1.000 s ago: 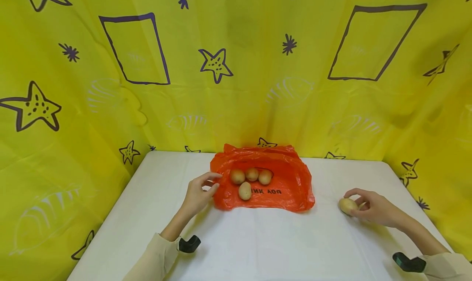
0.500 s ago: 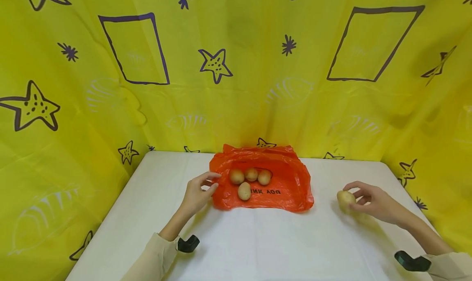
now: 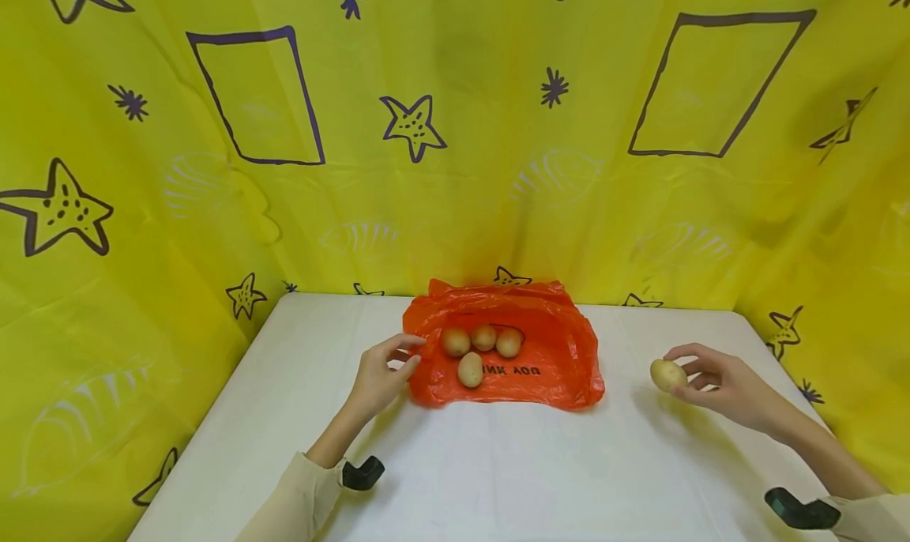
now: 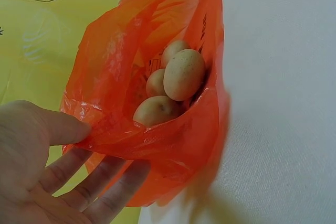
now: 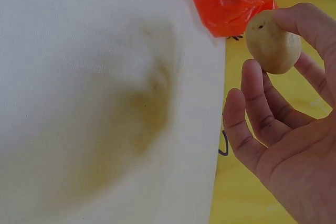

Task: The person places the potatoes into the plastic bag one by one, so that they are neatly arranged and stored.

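Observation:
A red plastic bag [image 3: 562, 368] lies on its side with its mouth facing me. Several potatoes [image 3: 471, 370] rest inside it, toward its left part. At the bag's left edge, my left hand [image 3: 381, 374] pinches the rim, thumb on the inner side and fingers behind the film [image 4: 79, 182]. Off to the right, my right hand [image 3: 725, 384] holds another potato [image 3: 668, 375] between thumb and fingers, above the table. In the right wrist view that potato [image 5: 273, 43] shows a small dark spot, and the lower fingers are bent without touching it.
A white-covered table [image 3: 540, 471] bears the bag. Yellow curtains [image 3: 483, 210] with drawn stars hang behind it and at both sides. Dark wrist pieces [image 3: 362, 473] sit at the cuffs of both light sleeves.
My right hand has lifted its potato off the table and moved slightly up. The left hand and the bag stay where they were.

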Demonstrator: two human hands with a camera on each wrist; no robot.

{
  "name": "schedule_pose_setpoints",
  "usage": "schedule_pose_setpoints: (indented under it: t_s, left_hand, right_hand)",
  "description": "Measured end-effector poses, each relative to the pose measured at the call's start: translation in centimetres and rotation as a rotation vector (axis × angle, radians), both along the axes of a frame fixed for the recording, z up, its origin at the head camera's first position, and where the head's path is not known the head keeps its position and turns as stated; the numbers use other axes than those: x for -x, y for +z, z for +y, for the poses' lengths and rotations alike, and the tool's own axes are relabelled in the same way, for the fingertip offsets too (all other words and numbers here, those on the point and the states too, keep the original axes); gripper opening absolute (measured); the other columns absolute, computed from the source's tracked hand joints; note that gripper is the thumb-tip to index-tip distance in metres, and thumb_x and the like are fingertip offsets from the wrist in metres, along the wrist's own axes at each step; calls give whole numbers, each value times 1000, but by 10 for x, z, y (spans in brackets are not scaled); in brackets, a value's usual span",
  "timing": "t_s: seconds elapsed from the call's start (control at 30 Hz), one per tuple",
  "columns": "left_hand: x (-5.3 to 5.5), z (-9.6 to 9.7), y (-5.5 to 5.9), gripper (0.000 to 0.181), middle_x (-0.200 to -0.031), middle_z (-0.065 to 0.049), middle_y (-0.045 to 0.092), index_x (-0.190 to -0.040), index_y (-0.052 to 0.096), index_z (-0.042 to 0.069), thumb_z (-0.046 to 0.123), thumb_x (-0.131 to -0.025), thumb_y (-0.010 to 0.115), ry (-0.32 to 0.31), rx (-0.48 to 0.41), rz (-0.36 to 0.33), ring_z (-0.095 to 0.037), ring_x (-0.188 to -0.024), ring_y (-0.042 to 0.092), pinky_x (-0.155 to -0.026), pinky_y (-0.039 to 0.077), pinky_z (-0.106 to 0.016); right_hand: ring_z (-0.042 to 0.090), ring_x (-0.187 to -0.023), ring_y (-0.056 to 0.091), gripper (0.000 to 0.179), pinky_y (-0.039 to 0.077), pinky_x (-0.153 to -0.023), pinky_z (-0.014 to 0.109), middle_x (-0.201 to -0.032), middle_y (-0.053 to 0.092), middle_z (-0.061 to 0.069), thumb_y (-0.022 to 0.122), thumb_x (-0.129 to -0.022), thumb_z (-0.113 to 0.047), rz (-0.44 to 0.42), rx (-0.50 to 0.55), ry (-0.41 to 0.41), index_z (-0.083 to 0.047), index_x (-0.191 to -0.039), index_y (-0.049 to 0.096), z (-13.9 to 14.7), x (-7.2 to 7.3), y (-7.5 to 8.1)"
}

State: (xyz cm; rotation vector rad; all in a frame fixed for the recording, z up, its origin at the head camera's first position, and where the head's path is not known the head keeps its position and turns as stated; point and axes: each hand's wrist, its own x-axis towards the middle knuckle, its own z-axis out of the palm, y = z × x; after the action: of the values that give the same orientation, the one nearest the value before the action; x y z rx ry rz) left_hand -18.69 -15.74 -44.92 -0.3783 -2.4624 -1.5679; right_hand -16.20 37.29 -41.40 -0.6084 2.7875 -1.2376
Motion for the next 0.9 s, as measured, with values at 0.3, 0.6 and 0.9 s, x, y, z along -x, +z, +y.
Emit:
schedule_pose_setpoints:
  t_s: [0.3, 0.6, 0.9]
  left_hand:
    - [0, 1, -2, 24, -113, -8, 73, -114, 75, 10, -2, -94, 70, -2, -17, 10, -26, -92, 70, -72, 58, -23]
    - [0, 2, 0, 25, -110, -8, 73, -114, 75, 10, -2, -94, 69, -3, -21, 9, -28, -93, 70, -72, 57, -23]
    - [0, 2, 0, 26, -107, -8, 73, -113, 76, 11, -3, -92, 70, 5, -6, 15, -27, -90, 70, -70, 58, -24]
  right_hand:
    - [17, -79, 72, 40, 57, -68, 25, -102, 74, 1, 78, -90, -5, 34, 29, 26, -6, -126, 61, -9, -2, 0]
    - [14, -79, 70, 41, 58, -65, 25, -101, 73, 2, 78, -89, -2, 70, 68, 80, -6, -126, 61, -27, -2, 5]
    - [15, -79, 70, 41, 59, -66, 27, -99, 72, 4, 79, -88, -5, 59, 91, 101, -10, -125, 62, -49, -3, 10]
